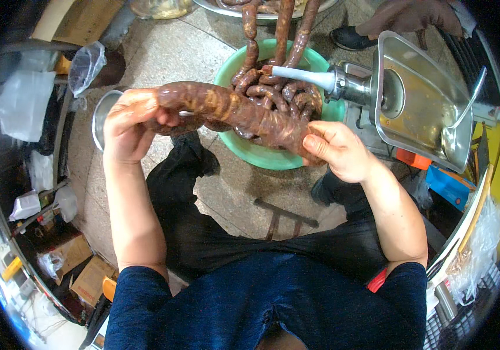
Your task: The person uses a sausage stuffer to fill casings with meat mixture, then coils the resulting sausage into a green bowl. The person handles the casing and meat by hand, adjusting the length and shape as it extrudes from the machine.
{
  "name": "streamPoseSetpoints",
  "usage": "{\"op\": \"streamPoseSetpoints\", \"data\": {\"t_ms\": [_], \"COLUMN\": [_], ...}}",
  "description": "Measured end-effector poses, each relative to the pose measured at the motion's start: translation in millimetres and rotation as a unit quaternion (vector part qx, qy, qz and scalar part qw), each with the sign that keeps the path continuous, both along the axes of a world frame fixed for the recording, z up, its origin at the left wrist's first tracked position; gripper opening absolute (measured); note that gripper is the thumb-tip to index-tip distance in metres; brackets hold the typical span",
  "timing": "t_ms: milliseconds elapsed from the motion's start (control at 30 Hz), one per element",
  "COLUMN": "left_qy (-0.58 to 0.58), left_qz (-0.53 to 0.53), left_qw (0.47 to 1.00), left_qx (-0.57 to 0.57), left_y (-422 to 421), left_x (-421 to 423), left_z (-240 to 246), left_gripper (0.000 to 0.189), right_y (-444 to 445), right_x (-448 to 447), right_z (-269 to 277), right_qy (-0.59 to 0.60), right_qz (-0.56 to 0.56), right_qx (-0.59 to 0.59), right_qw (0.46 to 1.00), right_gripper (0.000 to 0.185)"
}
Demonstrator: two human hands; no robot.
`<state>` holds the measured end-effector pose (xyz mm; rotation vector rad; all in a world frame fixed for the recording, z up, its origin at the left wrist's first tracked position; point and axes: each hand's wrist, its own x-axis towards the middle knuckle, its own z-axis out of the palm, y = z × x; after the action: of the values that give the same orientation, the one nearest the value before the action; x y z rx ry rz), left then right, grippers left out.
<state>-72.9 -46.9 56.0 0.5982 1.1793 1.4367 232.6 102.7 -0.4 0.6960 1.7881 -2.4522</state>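
A thick, dark red raw sausage (228,107) stretches between my two hands, raised in front of me. My left hand (129,120) grips its rounded left end, and more sausage hangs beneath those fingers. At the other end, my right hand (339,148) pinches the casing between thumb and fingers. Below lies a green plastic basin (250,157) with coils of filled sausage (271,94) in it. The white stuffing tube (302,75) of a metal meat grinder (350,85) points over the basin, with meat at its tip.
The grinder's metal hopper tray (425,135) holds a spoon (471,100). Sausage strands (282,30) run from the basin toward a metal bowl (267,16) at the top. Another person's shoe (351,38) is at upper right. Shelves with plastic bags (26,105) and cardboard boxes (92,280) line the left.
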Motion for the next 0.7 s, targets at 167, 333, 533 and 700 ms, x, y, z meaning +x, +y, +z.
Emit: {"op": "streamPoseSetpoints", "data": {"t_ms": [167, 333, 533, 700], "left_qy": [0.015, -0.005, 0.011, -0.076], "left_qz": [-0.043, -0.118, -0.176, -0.202], "left_qw": [0.991, 0.977, 0.968, 0.949], "left_qx": [-0.129, -0.177, -0.177, -0.228], "left_y": [21.3, 36.5, 46.3, 46.3], "left_x": [17.2, 36.0, 55.2, 67.2], "left_z": [-25.3, -55.3, -85.3, -96.7], "left_gripper": [0.021, 0.030, 0.017, 0.013], "right_y": [11.2, 21.1, 34.9, 31.3], "right_x": [2.9, 6.0, 11.4, 9.8], "right_z": [-2.4, 15.7, 16.3, 20.0], "right_qy": [-0.036, -0.032, 0.015, -0.020], "right_qz": [-0.069, -0.160, -0.188, -0.125], "right_qx": [0.025, -0.005, 0.040, 0.022], "right_qw": [0.997, 0.987, 0.981, 0.992], "right_gripper": [0.031, 0.030, 0.026, 0.017]}}
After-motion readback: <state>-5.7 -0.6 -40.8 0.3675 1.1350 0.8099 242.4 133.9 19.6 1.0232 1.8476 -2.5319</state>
